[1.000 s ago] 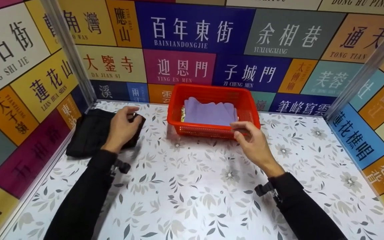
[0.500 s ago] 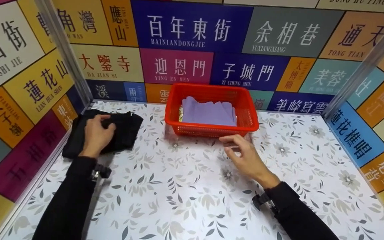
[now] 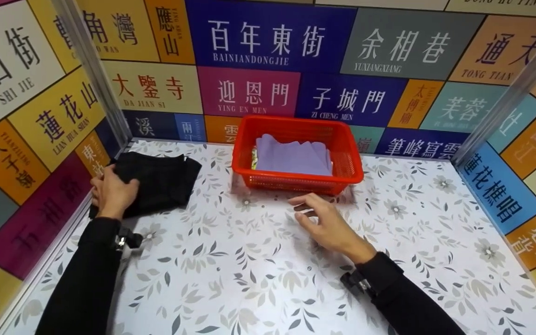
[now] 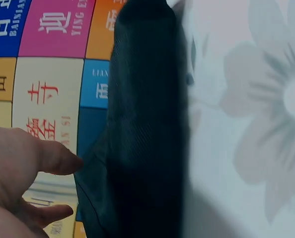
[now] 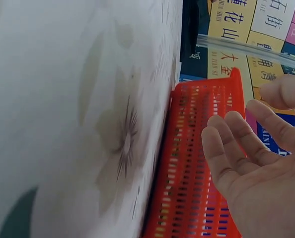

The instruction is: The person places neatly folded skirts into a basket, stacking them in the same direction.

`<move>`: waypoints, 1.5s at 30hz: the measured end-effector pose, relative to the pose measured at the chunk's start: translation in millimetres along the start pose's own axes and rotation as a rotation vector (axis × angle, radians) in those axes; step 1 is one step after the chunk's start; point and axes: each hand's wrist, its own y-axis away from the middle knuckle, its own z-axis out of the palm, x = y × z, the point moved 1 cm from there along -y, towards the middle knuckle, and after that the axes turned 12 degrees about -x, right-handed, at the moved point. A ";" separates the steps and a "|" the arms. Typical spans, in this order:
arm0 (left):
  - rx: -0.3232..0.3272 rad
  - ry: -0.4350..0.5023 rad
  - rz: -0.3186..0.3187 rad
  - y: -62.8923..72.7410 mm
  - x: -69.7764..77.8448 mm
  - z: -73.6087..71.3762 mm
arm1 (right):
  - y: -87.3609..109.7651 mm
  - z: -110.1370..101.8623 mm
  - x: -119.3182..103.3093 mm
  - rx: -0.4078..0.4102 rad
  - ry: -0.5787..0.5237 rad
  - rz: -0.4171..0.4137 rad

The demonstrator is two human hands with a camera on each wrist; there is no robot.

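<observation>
In the head view a folded black cloth lies at the back left of the table. My left hand is at the cloth's left end, thumb over the near side and fingers toward the outer edge. The left wrist view shows the thumb and a finger spread apart beside the dark fabric; contact is hard to judge. My right hand hovers, loosely bent and holding nothing, in front of a red plastic basket. Inside the basket sits a folded lilac cloth, with a patterned piece partly hidden beneath.
The tabletop has a white covering printed with grey leaves and flowers. Panels with coloured street-name signs enclose it at the back and sides. Metal posts stand at the corners. The basket is near the back panel.
My left hand has moved left across the black cloth to its left end. My right hand has drawn back from the basket's front rim, toward me and slightly left. The basket stays put.
</observation>
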 end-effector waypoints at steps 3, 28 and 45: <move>-0.034 -0.027 -0.016 -1.5 -8.9 -1.7 | -4.8 5.5 -2.3 -0.037 0.011 0.004; -0.147 -0.276 0.140 20.4 -13.8 12.6 | -49.0 44.5 -17.9 -0.182 -0.007 0.057; -0.292 -0.372 0.117 51.8 6.3 28.7 | -69.2 62.4 -31.1 -0.200 -0.004 0.125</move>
